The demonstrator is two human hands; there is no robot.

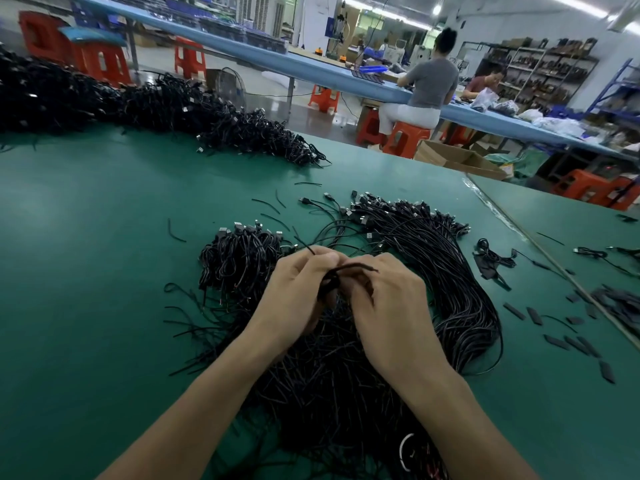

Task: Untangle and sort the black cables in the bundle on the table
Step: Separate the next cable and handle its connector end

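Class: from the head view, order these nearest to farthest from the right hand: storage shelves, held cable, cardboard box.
1. Held cable, pinched by the right hand.
2. Cardboard box, on the floor ahead, slightly right.
3. Storage shelves, far back right.

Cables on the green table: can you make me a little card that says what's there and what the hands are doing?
Table: green top
Left hand: pinches a black cable
Right hand: grips the same black cable
Under the hands: tangled bundle
Right of the hands: straighter cables, plugs at the far end
Far left: big heap of cables
Right side: small flat black pieces
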